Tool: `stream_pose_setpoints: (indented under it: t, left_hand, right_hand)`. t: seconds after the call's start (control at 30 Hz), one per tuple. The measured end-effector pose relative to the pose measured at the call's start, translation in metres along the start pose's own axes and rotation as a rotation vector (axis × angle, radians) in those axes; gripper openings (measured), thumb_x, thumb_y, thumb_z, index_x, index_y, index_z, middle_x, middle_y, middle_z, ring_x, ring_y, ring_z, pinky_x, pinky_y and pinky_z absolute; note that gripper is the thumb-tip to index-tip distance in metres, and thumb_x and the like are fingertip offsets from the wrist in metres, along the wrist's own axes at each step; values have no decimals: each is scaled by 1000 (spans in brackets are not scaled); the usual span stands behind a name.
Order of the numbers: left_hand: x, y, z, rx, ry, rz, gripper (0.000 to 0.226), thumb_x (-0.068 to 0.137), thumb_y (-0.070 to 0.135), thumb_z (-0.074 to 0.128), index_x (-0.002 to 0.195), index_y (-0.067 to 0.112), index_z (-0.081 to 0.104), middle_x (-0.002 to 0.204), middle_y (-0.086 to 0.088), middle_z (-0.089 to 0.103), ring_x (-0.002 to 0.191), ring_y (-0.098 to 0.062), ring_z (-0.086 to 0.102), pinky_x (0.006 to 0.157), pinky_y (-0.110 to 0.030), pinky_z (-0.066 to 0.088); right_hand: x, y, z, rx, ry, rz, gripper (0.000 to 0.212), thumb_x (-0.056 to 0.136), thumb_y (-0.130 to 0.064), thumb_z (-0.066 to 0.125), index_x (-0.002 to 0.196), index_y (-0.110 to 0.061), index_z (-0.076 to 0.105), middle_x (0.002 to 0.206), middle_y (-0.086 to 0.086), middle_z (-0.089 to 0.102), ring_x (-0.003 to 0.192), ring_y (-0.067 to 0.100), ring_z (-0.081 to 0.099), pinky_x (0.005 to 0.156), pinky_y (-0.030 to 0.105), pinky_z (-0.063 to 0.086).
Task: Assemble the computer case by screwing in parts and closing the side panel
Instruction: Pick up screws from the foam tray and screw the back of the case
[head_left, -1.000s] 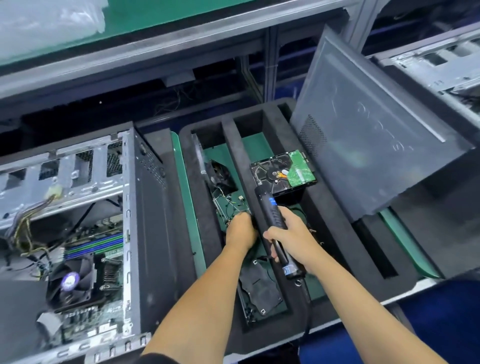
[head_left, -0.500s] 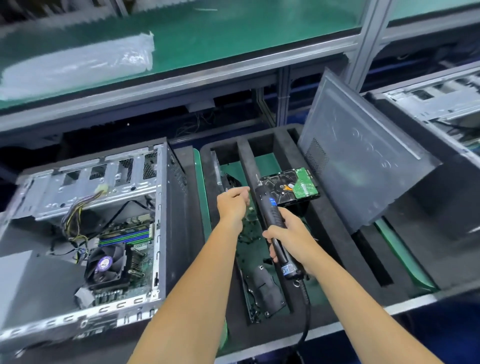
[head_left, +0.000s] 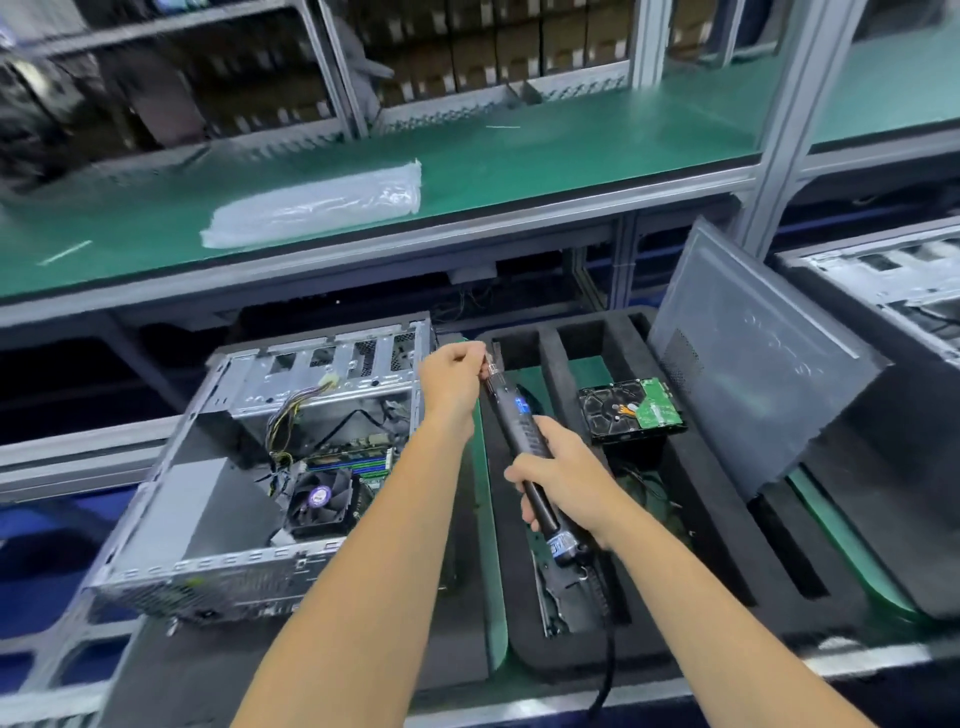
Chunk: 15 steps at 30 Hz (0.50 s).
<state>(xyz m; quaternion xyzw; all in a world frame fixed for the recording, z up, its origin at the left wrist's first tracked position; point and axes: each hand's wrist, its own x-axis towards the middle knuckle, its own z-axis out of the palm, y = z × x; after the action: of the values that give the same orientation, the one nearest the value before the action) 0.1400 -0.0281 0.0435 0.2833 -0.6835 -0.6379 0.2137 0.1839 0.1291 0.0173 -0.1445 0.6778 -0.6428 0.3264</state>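
An assembly-line workshop: green-matted bench (head_left: 519, 156), aluminium racking (head_left: 789, 119), open computer cases (head_left: 291, 457), foam parts tray (head_left: 727, 545).

Two bare forearms reach in from the bottom edge of the head view, with no sleeves, gloves, watch or bands visible on them. The left hand (head_left: 453, 375) and the right hand (head_left: 563, 475) are both uncovered, and no rings show on the fingers. The arms are slim, and the frame crops them below the elbows.
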Motion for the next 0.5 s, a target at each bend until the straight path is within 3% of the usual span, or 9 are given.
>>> stream_pose_setpoints:
  t: [0.07,0.13,0.3,0.4,0.5]
  left_hand:
    - [-1,5,-18,-6,8,22,27,90,8,57,65,16,64,61,8,59,50,5,50,47,-4,39]
    - [-1,11,-40,-23,-21,32,27,91,7,56,66,13,65,62,4,60,52,0,50,49,-6,42]
    - [-2,20,-113,-94,-177,-35,28,97,12,51,73,11,65,58,2,59,47,-6,49,44,-18,42]
    - [-5,22,-169,-134,-269,-50,30,99,15,47,73,11,62,54,5,61,48,-9,51,46,-22,44]
    - [-13,22,-224,-192,-298,-54,29,99,15,47,73,11,60,52,7,60,41,-5,51,41,-16,42]
  right_hand:
    - [-5,-5,17,-2,-18,2,60,84,-14,63,138,-27,39,86,6,59,52,25,59,50,35,51]
    - [-10,-10,35,-4,-36,-3,59,85,-14,63,131,-37,34,87,7,59,53,25,59,51,35,51]
    - [-24,-23,93,-49,-62,-74,31,83,-8,61,110,-20,53,61,1,58,49,26,54,47,34,50]
    - [-33,-24,144,-24,-73,-103,31,81,-7,61,100,-30,55,60,0,56,48,25,54,46,33,48]
    - [-39,-18,200,0,-65,-132,32,81,-7,62,97,-34,54,63,2,57,47,25,55,45,31,48]
